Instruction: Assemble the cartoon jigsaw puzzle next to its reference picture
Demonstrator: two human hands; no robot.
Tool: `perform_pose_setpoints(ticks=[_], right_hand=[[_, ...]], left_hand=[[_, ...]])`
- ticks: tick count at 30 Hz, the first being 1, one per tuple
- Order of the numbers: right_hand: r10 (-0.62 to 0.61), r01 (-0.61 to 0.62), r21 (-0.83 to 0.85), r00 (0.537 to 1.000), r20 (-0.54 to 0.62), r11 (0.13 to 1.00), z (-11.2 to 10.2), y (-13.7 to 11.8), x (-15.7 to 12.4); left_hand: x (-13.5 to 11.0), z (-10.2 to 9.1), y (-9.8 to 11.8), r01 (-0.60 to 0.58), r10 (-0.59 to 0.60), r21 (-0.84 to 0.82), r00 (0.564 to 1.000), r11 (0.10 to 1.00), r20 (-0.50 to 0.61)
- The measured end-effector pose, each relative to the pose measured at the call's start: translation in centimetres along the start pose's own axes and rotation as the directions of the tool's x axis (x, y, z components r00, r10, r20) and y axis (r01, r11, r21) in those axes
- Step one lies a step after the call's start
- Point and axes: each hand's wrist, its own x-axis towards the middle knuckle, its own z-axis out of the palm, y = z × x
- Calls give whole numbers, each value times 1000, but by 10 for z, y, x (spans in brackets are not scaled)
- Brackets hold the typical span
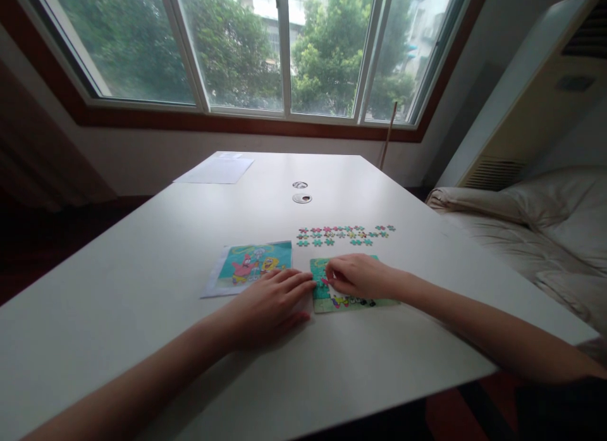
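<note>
A partly assembled jigsaw puzzle (321, 305) lies on the white table in front of me, its green border pieces joined. My right hand (358, 276) is over it, fingers pinched on a small pinkish-red puzzle piece (325, 281) at the left part of the puzzle; the hand hides much of the middle. My left hand (279, 298) lies flat with its fingers stretched out, fingertips at the puzzle's left edge. Beneath and behind that hand is a printed reference picture (256, 264) of cartoon characters, partly covered by the fingers.
Loose puzzle pieces (329, 235) lie in rows just beyond the puzzle. Two round flat objects (302, 198) sit farther back on the white table (142, 257). Papers (215, 170) rest at the far left corner. A pale sofa (521, 238) stands right of the table, and windows (237, 49) are ahead.
</note>
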Motion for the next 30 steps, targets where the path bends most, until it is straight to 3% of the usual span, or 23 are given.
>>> perform_pose_setpoints(ticks=[9, 23, 30], right_hand=[[-93, 95, 13, 990, -108, 995, 2, 3, -5], [-182, 156, -193, 976, -120, 969, 2, 6, -9], [-273, 238, -332, 960, -62, 913, 4, 2, -11]], left_hand=[[3, 0, 1, 1, -1, -8, 1000, 1000, -9], [7, 4, 4, 23, -22, 59, 999, 998, -24], [11, -1, 11, 32, -35, 153, 999, 988, 14]])
